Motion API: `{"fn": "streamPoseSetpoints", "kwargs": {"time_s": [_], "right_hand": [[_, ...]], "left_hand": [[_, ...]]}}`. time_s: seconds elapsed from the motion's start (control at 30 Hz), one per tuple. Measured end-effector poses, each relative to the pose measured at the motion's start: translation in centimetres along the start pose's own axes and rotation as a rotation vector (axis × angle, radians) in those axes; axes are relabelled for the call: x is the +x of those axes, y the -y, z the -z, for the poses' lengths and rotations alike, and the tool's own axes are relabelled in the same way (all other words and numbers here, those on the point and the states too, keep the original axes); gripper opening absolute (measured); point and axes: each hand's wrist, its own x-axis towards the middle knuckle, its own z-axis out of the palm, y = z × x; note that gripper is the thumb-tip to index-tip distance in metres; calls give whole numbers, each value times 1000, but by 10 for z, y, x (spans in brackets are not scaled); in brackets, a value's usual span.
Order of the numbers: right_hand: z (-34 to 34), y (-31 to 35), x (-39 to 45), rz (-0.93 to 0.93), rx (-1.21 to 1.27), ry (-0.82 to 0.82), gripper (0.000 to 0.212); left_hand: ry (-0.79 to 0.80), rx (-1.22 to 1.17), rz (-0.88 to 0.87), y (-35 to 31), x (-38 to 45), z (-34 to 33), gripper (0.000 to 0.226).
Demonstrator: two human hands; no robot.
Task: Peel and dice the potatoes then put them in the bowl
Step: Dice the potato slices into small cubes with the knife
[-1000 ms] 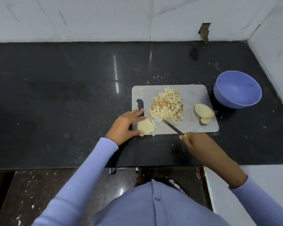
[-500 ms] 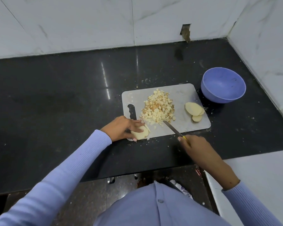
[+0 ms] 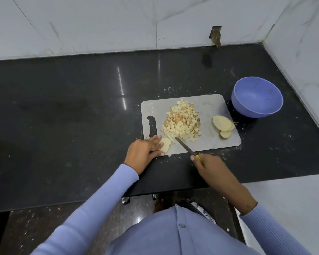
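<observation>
1. The right hand (image 3: pixel 213 167) is curled around the yellow handle of a knife (image 3: pixel 185 147), its blade angled up-left over the cutting board (image 3: pixel 210 107).
2. The left hand (image 3: pixel 143 151) pinches a peeled potato piece (image 3: pixel 165 146) at the board's near-left corner, thumb and fingers pressing it down; the blade tip lies just beside it.
3. A heap of diced potato (image 3: pixel 182 122) covers mid-board; potato slices (image 3: pixel 222 124) lie near its right edge.
4. A blue bowl (image 3: pixel 257 97) stands on the dark desk (image 3: pixel 63 107), just beyond the board's far-right corner.

Pale yellow potato slices (image 3: pixel 222 123), golden-tan dice (image 3: pixel 182 121) on a grey board (image 3: pixel 210 107); at two o'clock, a lavender bowl (image 3: pixel 257 97); black speckled counter (image 3: pixel 63 107).
</observation>
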Motion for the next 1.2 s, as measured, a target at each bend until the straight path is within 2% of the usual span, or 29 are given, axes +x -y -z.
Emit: {"fn": "streamPoseSetpoints", "kwargs": {"time_s": [0.13, 0.2, 0.3, 0.43, 0.67, 0.93, 1.2], "right_hand": [[-6, 15, 4, 29, 15, 1, 41], [-10, 23, 8, 47, 8, 6, 40], [-16, 31, 14, 61, -12, -2, 39], [-25, 35, 20, 36, -33, 0, 37], [-36, 45, 24, -39, -73, -25, 37], [-39, 32, -14, -82, -237, 1, 26], [-33, 30, -5, -48, -173, -45, 29]], "left_hand": [[-125, 103, 185, -31, -5, -15, 24], [-156, 157, 221, -39, -5, -19, 21], [-198, 169, 208, -41, -5, -20, 22], [-151, 140, 239, -37, -5, -17, 26], [-189, 169, 181, -38, -4, -20, 21], [-206, 201, 196, -39, -5, -25, 18], [-245, 239, 159, -40, -7, -23, 24]]}}
